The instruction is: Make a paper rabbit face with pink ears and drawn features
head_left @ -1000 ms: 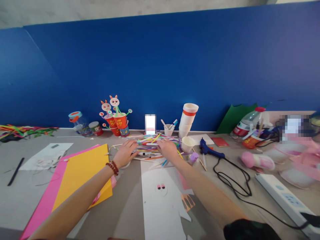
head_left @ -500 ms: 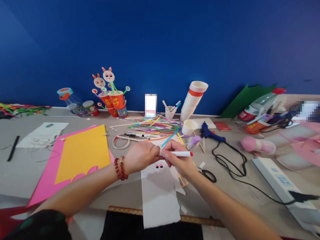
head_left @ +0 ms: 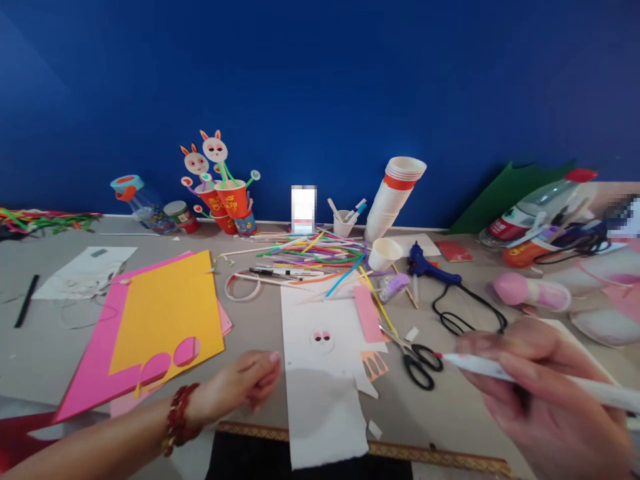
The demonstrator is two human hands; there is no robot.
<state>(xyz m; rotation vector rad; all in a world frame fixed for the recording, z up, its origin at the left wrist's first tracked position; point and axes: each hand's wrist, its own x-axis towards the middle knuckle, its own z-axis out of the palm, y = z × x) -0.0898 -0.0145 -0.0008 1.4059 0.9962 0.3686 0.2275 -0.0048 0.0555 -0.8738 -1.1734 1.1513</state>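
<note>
My right hand [head_left: 545, 393], near the camera at the lower right, is closed around a white marker [head_left: 565, 385]. The marker's red tip points left, above the black-handled scissors [head_left: 419, 365] lying on the table. My left hand [head_left: 240, 383] hovers left of the paper with its fingers curled in; whatever may be inside them is hidden. Between the hands lies a long white paper sheet [head_left: 325, 413] with a torn lower edge. On it rests a small white paper disc [head_left: 321, 340] bearing two pink-and-black eyes. Pink and orange paper scraps [head_left: 367, 313] lie along its right side.
Yellow [head_left: 170, 313] and pink sheets lie at left. Behind are loose coloured pipe cleaners [head_left: 310, 250], rabbit figures in red cups [head_left: 233, 200], and stacked paper cups [head_left: 393, 200]. A blue glue gun [head_left: 430, 267] with its black cord and a bottle [head_left: 540, 207] stand right.
My hands, together over the paper before, have moved apart. The left went down and left; the right came toward the camera and right with the marker. The disc and scissors are now uncovered.
</note>
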